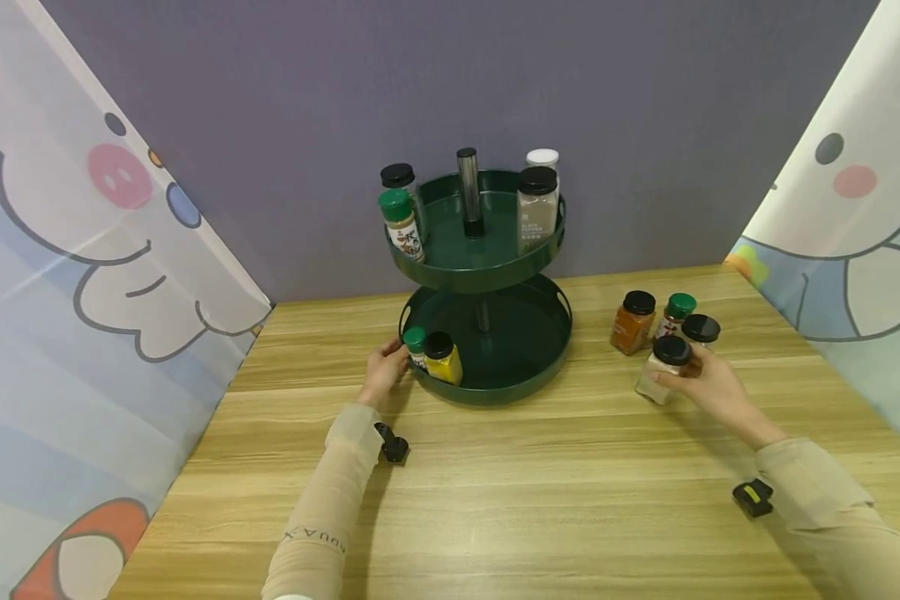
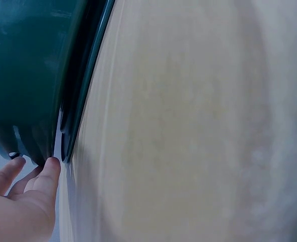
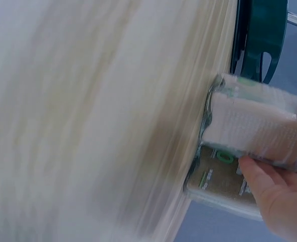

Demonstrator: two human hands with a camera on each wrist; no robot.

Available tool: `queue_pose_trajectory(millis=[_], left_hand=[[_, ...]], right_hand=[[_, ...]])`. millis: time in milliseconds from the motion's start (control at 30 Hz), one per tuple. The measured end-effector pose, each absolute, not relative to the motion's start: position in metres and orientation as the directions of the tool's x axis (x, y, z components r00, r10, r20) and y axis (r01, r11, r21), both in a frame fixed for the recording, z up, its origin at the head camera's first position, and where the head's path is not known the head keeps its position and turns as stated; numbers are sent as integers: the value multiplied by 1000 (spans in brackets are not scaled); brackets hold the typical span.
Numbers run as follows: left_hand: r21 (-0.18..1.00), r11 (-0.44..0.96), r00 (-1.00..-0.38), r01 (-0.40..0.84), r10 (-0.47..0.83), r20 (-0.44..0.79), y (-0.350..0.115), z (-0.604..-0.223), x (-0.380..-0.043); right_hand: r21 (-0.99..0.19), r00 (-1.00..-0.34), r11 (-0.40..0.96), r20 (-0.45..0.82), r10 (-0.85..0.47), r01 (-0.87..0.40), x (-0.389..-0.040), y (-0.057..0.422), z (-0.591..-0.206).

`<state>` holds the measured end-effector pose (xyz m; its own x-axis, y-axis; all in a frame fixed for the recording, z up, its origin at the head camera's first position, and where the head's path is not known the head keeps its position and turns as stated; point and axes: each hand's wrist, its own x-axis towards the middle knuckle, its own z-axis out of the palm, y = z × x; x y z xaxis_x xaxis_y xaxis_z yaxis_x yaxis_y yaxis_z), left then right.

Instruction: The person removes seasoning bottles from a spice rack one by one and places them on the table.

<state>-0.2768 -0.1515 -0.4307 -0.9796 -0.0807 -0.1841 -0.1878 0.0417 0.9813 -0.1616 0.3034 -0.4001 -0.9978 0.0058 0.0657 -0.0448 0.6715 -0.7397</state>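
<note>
My left hand [image 1: 385,371] holds the left rim of the lower tier of a dark green two-tier spice rack [image 1: 495,392], its fingertips [image 2: 52,164] at the handle cut-out. Just inside that rim stand a small green-capped shaker [image 1: 416,346] and a black-lidded jar of yellow spice [image 1: 444,367]. To the right of the rack, my right hand [image 1: 712,392] grips a clear square spice jar [image 1: 654,382] with a black lid and pale powder inside. Right behind it is another black-lidded jar [image 1: 701,328], partly hidden; in the right wrist view this brownish jar [image 3: 214,176] overlaps my fingers.
An orange-red spice jar [image 1: 633,323] and a green-capped bottle [image 1: 676,315] stand beside the right hand. On the upper tier [image 1: 465,279] are several more jars, including a black pepper jar [image 1: 536,212]. A grey wall [image 1: 307,150] rises behind the wooden table [image 1: 510,500].
</note>
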Motion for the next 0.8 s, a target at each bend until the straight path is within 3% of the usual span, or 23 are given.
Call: queue_pose_trajectory(millis=[800], left_hand=[[983, 40, -980, -182, -84, -178, -151, -431, -277]], right_hand=[[-724, -998, 689, -11, -56, -30, -160, 315, -408]])
